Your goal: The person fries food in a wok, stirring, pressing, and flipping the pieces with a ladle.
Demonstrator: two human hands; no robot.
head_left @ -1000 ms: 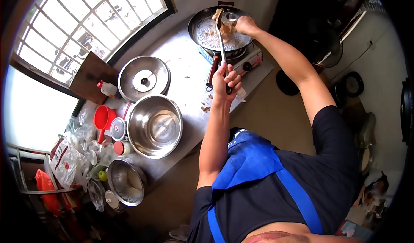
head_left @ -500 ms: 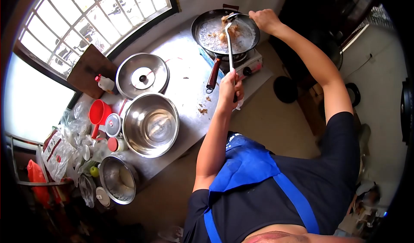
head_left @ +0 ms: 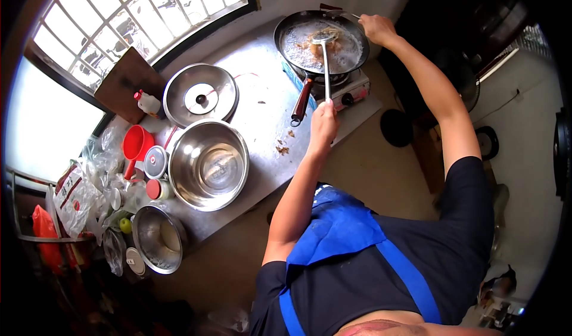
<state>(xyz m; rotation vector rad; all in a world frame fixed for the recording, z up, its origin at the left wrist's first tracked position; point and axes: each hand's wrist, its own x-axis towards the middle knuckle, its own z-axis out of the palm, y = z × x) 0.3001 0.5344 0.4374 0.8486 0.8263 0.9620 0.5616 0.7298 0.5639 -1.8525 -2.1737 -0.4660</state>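
A dark wok [head_left: 292, 56] with a brown handle stands on a portable gas stove [head_left: 351, 92]. Bubbling liquid fills much of it, with brown food [head_left: 311, 49] around the middle. My left hand [head_left: 323, 124] is closed round the handle of a metal skimmer [head_left: 326, 68], whose head lies in the liquid at the food. At the wok's right rim my right hand [head_left: 376, 28] grips a thin metal utensil [head_left: 353, 15]; its far end, near the back rim, is hard to make out.
A large steel bowl [head_left: 237, 178], a round steel lid [head_left: 223, 92], a red ladle [head_left: 137, 142], jars and plastic bags [head_left: 77, 202] crowd the counter's left side. A smaller bowl [head_left: 143, 240] sits at its near edge. Brown scraps [head_left: 282, 150] lie left of my left hand.
The skimmer's head has come down from the raised food into the liquid. My right hand has moved right and its utensil has shifted towards the back rim. The whole view has shifted slightly.
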